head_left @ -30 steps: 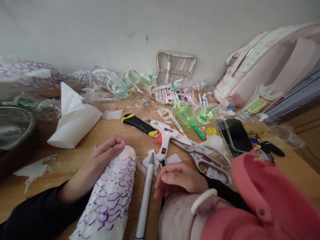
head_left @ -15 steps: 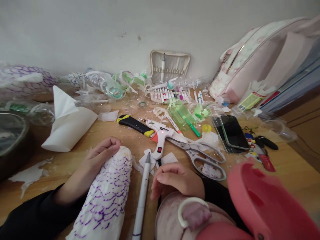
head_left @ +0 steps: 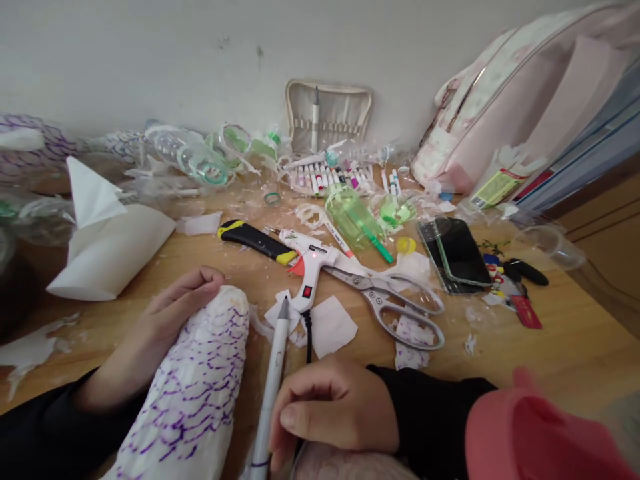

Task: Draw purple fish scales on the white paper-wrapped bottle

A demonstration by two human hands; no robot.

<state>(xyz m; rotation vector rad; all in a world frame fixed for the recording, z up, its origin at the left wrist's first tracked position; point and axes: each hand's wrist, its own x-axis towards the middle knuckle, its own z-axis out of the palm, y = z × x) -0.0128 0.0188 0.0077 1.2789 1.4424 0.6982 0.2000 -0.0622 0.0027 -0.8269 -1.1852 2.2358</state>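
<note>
My left hand (head_left: 187, 300) grips the rounded top of a white paper-covered tube (head_left: 200, 373) drawn with purple scale lines. The tube leans up from the lower edge, its bottom out of frame. Beside it a grey marker (head_left: 273, 393) points its dark tip away from me. My right hand (head_left: 330, 407) is loosely curled with its fingertips by the marker's right side; no object shows in it, though its palm is hidden. Past the marker lie a white hot glue gun (head_left: 313, 267) with a red light, a black and yellow utility knife (head_left: 257, 241) and grey-handled scissors (head_left: 390, 300).
Markers (head_left: 325, 177), plastic bottle scraps and a pen case (head_left: 327, 120) line the wall. A white paper cone shape (head_left: 117, 257) stands left. Phones (head_left: 455, 253), keys (head_left: 520, 293) and a pink backpack (head_left: 500, 113) are at right, with a red-pink object (head_left: 525, 433) nearby.
The view has shifted, moving the scene left and slightly up. My right hand has come down and left, closer to the marker. My left hand stays on the tube.
</note>
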